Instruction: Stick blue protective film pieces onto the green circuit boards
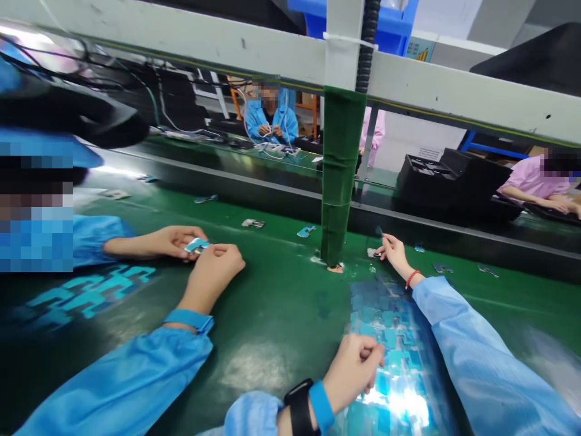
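Small blue-filmed part (197, 245), just above the green desk (281, 315), gripped by the closed fingers of the left hand (213, 266) and a co-worker's hand (166, 242); right hand (356, 366), fingers curled together, rests on the sheet of blue labels (393, 324), which appears mostly unpeeled.

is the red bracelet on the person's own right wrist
No, the right hand wears a black watch; the red bracelet is on a co-worker's hand.
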Demonstrator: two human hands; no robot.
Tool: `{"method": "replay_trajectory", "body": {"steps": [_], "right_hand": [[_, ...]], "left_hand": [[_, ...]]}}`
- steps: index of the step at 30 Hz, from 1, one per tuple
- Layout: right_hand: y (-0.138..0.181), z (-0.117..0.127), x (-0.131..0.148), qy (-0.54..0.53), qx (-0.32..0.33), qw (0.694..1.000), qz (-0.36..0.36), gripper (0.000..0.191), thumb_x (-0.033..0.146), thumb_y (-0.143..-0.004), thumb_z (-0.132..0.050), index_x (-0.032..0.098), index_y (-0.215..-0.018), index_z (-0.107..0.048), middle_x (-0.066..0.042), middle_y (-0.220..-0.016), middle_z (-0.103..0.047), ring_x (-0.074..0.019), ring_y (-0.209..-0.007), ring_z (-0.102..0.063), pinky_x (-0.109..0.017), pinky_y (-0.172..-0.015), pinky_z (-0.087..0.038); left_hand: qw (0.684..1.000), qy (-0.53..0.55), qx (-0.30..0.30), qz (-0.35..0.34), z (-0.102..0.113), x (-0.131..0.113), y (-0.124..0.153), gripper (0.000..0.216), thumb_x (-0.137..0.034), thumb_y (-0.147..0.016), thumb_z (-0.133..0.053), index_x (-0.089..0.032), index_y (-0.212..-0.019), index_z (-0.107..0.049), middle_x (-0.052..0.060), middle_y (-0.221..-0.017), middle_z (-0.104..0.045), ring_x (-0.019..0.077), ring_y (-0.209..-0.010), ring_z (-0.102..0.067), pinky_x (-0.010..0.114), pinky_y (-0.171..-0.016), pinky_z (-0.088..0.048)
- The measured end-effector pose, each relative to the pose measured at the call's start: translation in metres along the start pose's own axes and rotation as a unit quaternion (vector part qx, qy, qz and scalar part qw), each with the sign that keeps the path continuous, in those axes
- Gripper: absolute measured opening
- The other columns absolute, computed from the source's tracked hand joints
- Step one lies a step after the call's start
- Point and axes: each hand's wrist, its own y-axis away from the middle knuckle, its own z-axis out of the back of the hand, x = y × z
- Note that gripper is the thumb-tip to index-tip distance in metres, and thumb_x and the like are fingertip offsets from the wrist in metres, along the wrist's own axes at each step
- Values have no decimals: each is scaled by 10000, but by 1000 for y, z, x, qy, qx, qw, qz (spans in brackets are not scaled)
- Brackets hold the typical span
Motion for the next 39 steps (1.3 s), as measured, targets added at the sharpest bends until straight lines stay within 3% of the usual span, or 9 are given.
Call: {"method": "replay_trajectory", "body": {"steps": [4, 9, 17, 21, 27, 31, 34, 37, 39], "right_hand": [[1, 4, -3, -29, 45, 998, 43, 429, 380, -928, -519, 156, -1289, -455, -64, -979, -650, -149, -729, -647, -330, -668, -560], [13, 17, -12, -3, 99, 988, 115, 841, 239, -705, -733, 227, -1429, -306, -56, -1036, -684, -193, -886, -667, -390, -881, -511], [11, 26, 4, 32, 126, 983, 129, 864, 156, -651, -717, 196, -1422, -328, 2, -844, -683, -166, -770, -649, -374, -850, -499], [27, 29, 25, 37, 98, 991, 88, 914, 136, -628, -740, 183, -1430, -305, 29, -807, -672, -126, -730, -640, -277, -769, -521], [31, 50, 35, 7, 35, 997, 64, 798, 131, -736, -648, 186, -1437, -270, 47, -751, -652, -103, -677, -632, -234, -695, -538], [73, 68, 58, -58, 23, 993, 102, 755, 193, -780, -612, 229, -1435, -237, 27, -829, -648, -120, -752, -639, -247, -728, -537], [126, 73, 71, -114, 72, 985, 109, 829, 234, -750, -661, 269, -1435, -196, 31, -818, -657, -132, -727, -642, -261, -697, -547], [185, 69, 76, -181, 166, 967, 69, 827, 231, -759, -675, 264, -1433, -197, 13, -815, -649, -127, -717, -639, -256, -662, -552], [217, 65, 77, -158, 192, 967, 56, 766, 223, -801, -641, 275, -1434, -213, 3, -835, -628, -119, -739, -627, -254, -671, -557]], "left_hand": [[1000, 15, 0, 9, 0, 2, -1, 355, -464, -730, -436, -182, -527, -511, -13, -355, -460, 109, -299, -403, 217, -355, -305], [1000, 29, -7, 9, 0, 0, 0, 353, -454, -716, -454, -170, -520, -530, -14, -360, -466, 93, -305, -396, 209, -368, -320], [996, 77, -50, 8, 7, -4, -8, 354, -462, -699, -529, -157, -523, -569, -10, -361, -480, 96, -324, -419, 210, -381, -339], [996, 84, -35, -7, 14, -7, -4, 392, -533, -695, -577, -159, -579, -580, -32, -383, -468, 96, -362, -422, 210, -407, -345], [995, 99, -10, -24, 21, -9, -7, 376, -507, -715, -680, -147, -618, -628, -14, -453, -529, 115, -435, -488, 223, -458, -380], [992, 115, -34, -38, 18, -12, -3, 340, -476, -728, -699, -138, -712, -663, 20, -576, -616, 146, -558, -569, 236, -564, -457], [985, 158, -58, -43, 15, -17, -1, 432, -469, -734, -711, -136, -1001, -640, 79, -869, -697, 201, -831, -646, 269, -746, -508], [975, 221, -12, -20, 10, -20, 2, 631, -491, -738, -706, -171, -1241, -497, 111, -1130, -649, 235, -1010, -631, 325, -833, -525], [975, 221, 28, 14, 6, -20, 4, 650, -484, -692, -743, -155, -1205, -518, 114, -1094, -659, 234, -946, -652, 324, -783, -547]]}}
